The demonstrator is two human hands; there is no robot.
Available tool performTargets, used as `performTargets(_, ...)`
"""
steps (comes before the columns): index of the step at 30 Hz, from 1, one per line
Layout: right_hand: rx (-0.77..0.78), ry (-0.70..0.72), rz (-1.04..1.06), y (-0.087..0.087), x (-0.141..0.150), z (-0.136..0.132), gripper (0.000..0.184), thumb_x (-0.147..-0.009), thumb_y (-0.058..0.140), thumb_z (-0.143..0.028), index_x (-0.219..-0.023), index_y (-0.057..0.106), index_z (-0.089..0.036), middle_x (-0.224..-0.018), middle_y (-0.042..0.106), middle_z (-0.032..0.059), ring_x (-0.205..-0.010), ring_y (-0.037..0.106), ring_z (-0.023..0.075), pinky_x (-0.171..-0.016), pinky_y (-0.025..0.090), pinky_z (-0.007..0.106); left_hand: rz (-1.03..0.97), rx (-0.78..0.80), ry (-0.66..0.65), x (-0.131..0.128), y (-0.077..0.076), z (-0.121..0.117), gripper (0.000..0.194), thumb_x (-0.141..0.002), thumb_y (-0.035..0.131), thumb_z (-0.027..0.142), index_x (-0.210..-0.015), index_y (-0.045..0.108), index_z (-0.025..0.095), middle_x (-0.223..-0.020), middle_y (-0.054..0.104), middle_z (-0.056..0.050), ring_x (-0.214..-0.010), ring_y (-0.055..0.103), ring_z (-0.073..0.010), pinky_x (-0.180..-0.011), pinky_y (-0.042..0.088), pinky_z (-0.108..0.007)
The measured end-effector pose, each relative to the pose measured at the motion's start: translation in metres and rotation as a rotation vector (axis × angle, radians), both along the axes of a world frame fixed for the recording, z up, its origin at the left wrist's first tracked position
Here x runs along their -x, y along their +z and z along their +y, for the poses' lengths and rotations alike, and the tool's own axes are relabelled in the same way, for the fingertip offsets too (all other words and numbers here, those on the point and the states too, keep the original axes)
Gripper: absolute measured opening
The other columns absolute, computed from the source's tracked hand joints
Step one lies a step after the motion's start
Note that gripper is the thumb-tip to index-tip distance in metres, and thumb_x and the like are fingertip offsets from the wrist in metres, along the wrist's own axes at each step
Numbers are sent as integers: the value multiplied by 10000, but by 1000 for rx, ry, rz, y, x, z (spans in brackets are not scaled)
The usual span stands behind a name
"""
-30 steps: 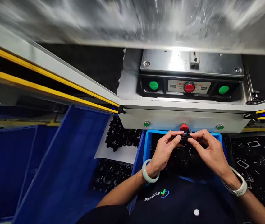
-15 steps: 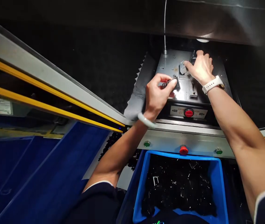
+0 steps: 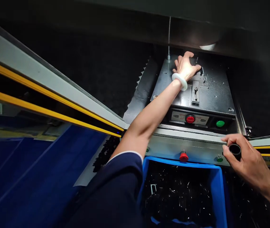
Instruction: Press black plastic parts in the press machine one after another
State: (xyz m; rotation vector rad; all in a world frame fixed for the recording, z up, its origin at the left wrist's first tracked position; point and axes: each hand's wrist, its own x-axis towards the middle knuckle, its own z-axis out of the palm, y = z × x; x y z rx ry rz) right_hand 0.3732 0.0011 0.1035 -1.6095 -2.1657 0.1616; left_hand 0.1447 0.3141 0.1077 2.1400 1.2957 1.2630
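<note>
My left hand (image 3: 184,65), with a pale bangle on its wrist, reaches over the metal plate of the machine. Its fingers are apart, and the thumb rests at the small metal fixture (image 3: 199,76). Whatever lies under the thumb is too small and dark to make out. Lower down, at the right, my right hand (image 3: 246,160) grips a black part with a round hollow end (image 3: 235,151) between thumb and curled fingers. That hand is in front of the white machine edge, right of a green button (image 3: 219,158).
A blue bin (image 3: 217,190) full of black parts stands below the machine front. A red button (image 3: 190,118) and a green button (image 3: 220,123) sit on the control box. A red knob (image 3: 183,156) juts from the front panel. Yellow-striped guards (image 3: 78,118) flank the opening.
Both hands first held a black part over the bin, then reached the machine plate. My left hand has moved from the plate's left side to the fixture; my right has drawn back with a black part.
</note>
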Motion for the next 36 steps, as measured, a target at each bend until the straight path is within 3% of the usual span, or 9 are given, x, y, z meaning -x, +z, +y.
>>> performTargets(4,15,-84,37,-31,-14,-44,178,-1039,574,-350,-1155,624,-226,-957,695,15,-674,629,117,-543,443,246,-72,-51,90,44,-19,-131,273,-952,722,219,-1187,688,85,-1212,701,-100,-1109,646,-168,-895,506,-339)
performTargets(7,-44,-185,-111,-61,-25,-57,191,-1039,613,-370,-1139,709,-239,-964,717,25,-776,660,149,-702,478,275,-57,-105,128,94,-56,-243,108,-985,674,189,-1055,754,168,-975,729,-48,-834,651,-130,-725,519,-280)
performTargets(10,-33,-238,-231,-85,-36,-62,208,-1041,610,-342,-1150,753,-238,-986,728,50,-886,664,191,-803,467,318,84,99,172,141,-99,-309,150,-972,686,262,-1086,770,213,-1018,689,-44,-720,608,-114,-642,505,-254)
performTargets(15,103,-208,-329,-97,-42,-61,182,-1020,599,-232,-1113,755,-248,-1046,748,44,-952,629,213,-779,384,359,250,355,108,181,-140,-322,333,-879,758,419,-1171,775,261,-1308,528,-107,-784,583,-156,-665,568,-312)
performTargets(21,133,-279,-318,-105,-35,-55,238,-1000,537,-156,-1021,759,-240,-1007,743,51,-954,607,219,-788,346,362,309,379,214,174,-133,-321,276,-886,730,359,-1147,770,278,-1323,537,-99,-779,578,-179,-620,542,-323)
performTargets(26,111,-383,-347,-89,-69,-86,312,-1032,567,-459,-1139,766,-244,-1004,725,79,-868,621,218,-712,382,358,263,291,289,140,-121,-343,279,-949,663,270,-1218,731,243,-1324,557,-129,-1016,629,-257,-894,567,-425)
performTargets(28,123,-495,-439,-77,-95,-116,404,-1030,521,-551,-1157,761,-252,-909,681,99,-755,581,236,-632,332,378,165,276,113,112,-121,-355,237,-1000,590,211,-1195,722,233,-1216,623,-113,-1089,633,-252,-937,555,-396)
performTargets(32,92,-581,-571,-58,-126,-173,362,-1014,491,-589,-1142,759,-381,-793,584,125,-683,519,309,-634,265,443,171,349,-582,31,-136,-376,313,-1046,438,98,-1133,713,220,-1094,700,-84,-1030,668,-196,-905,538,-308)
performTargets(36,-2,-516,-613,-60,-84,-177,337,-1017,569,-481,-1182,746,-246,-978,695,149,-808,573,301,-674,323,425,557,193,-908,-39,-165,-387,230,-1036,477,109,-1091,699,136,-1127,706,-122,-1054,654,-245,-874,508,-348)
